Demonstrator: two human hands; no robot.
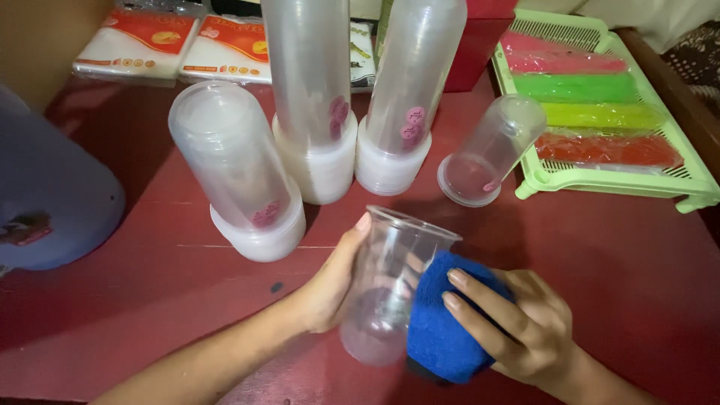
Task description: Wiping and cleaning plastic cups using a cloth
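The left hand [330, 289] reaches in from the lower left, forearm low over the table [600, 247]. Its grip is wrapped around the side of a clear plastic cup [386, 289], thumb lying up along the wall toward the rim. The cup is tilted, mouth facing up and away, base toward the person, held above the table near the front edge.

The right hand [529, 326] enters from the lower right, wrist bent inward. Its grip presses a blue cloth [442, 330] against the cup's right side, fingers extended flat over the fabric. The cloth is thick, soft terry, bunched into a pad.

Behind the held cup stand four stacks of clear cups [315, 97], rims down: three tall stacks and one short stack [491, 150] leaning to the right. The plastic is thin, smooth and translucent; pink round stickers show on several.

At the right sits one light-green slatted plastic tray [697, 184] holding four wrapped bundles [592, 116]: pink, green, yellow-green, red. Two flat white-and-red packets [187, 45] lie at the far left. The table is dark red and glossy.
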